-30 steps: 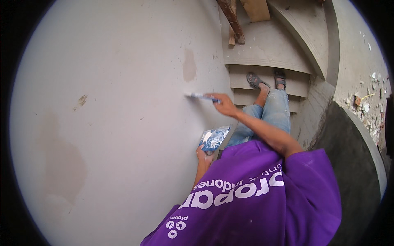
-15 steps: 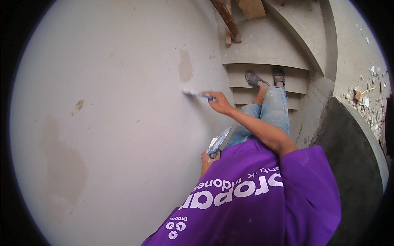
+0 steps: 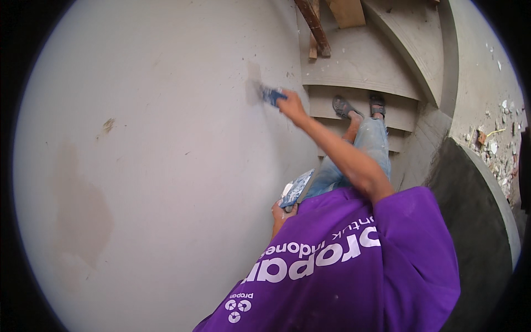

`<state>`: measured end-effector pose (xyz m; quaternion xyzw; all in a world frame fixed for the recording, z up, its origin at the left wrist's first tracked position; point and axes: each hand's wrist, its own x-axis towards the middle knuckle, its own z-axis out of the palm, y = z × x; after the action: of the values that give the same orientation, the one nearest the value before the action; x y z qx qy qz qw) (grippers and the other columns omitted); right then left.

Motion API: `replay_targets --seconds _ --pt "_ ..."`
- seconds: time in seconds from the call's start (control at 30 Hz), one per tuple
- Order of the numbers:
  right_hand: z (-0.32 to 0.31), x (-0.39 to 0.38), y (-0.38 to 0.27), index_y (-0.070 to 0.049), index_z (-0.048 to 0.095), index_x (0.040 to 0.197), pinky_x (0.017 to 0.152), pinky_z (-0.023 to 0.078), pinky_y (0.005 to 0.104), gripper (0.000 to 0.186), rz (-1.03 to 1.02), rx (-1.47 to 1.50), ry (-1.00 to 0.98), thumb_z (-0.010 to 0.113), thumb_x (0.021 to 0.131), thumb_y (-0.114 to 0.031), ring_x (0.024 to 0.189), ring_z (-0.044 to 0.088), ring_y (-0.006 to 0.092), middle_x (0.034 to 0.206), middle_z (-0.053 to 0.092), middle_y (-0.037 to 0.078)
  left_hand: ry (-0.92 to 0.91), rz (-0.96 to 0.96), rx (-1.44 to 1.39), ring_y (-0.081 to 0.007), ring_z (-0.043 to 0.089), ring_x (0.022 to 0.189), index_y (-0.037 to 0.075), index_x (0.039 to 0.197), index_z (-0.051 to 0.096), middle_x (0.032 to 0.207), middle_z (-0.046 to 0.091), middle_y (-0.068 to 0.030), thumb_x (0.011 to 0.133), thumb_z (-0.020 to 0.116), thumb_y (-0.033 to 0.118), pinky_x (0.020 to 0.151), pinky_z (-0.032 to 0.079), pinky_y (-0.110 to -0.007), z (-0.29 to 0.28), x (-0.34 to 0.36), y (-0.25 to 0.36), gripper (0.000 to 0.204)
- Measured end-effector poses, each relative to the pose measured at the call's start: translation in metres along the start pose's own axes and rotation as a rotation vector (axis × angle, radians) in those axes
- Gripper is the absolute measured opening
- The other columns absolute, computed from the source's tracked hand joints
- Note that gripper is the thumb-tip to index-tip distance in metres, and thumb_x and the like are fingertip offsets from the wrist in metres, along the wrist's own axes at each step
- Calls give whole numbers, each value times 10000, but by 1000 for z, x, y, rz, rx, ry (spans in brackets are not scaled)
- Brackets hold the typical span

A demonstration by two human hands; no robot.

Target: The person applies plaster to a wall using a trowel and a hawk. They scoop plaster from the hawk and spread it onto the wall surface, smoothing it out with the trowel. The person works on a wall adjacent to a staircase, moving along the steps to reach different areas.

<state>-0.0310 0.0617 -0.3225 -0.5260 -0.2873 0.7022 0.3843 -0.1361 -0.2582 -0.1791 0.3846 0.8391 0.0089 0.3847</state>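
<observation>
My right hand [image 3: 293, 108] is closed round a blue putty knife [image 3: 272, 96], its blade smeared by motion. The blade's tip is at a grey-brown patch [image 3: 253, 74] on the pale wall [image 3: 166, 193]; whether it presses on the wall is hard to tell. Close to my belly, my left hand [image 3: 281, 214] grips a second, wider blue putty knife [image 3: 301, 183]. White filler is smeared over that blade, with a thicker lump near its left edge.
Curved concrete steps [image 3: 359, 61] rise ahead, with my sandalled feet on one. Wooden boards [image 3: 315, 27] lean at the wall on the upper steps. Rubble [image 3: 500, 138] lies at the far right, past a low curved dark wall [image 3: 470, 221]. A larger stain [image 3: 83, 210] marks the wall's lower left.
My right hand has moved up and slightly right along the wall, turning its putty knife so the blade's face shows. The blade has come onto the grey-brown patch. My left hand stays nearly still.
</observation>
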Motion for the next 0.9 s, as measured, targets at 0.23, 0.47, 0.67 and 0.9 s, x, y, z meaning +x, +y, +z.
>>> replay_targets --seconds 0.23,0.47,0.67,0.9 --pt "17 -130 -18 -24 666 1113 626 459 271 359 -53 145 -273 516 787 -51 700 555 108 802 642 29 63 -104 -366 -149 647 720 -40 930 640 811 690 -88 783 720 71 665 516 -277 5 -1 -23 201" --pt "-14 41 -9 16 656 997 609 446 279 295 -186 60 95 520 762 -99 640 551 122 696 621 56 46 -344 -1204 -155 652 713 -25 932 641 798 684 -89 767 738 98 656 518 -291 9 8 -39 228" --pt "34 -40 10 -31 621 1196 818 495 361 403 -228 -219 44 541 802 -70 907 656 288 987 675 212 150 -360 -637 -161 651 736 -24 957 636 826 676 -96 770 738 114 684 524 -296 15 4 -2 254" --pt "24 -242 -4 -15 610 1205 831 488 303 400 -111 75 -835 513 816 -20 906 583 135 1004 674 99 197 -475 -1374 -257 633 810 57 1059 604 1049 636 -127 902 424 274 690 542 -368 72 20 -145 323"
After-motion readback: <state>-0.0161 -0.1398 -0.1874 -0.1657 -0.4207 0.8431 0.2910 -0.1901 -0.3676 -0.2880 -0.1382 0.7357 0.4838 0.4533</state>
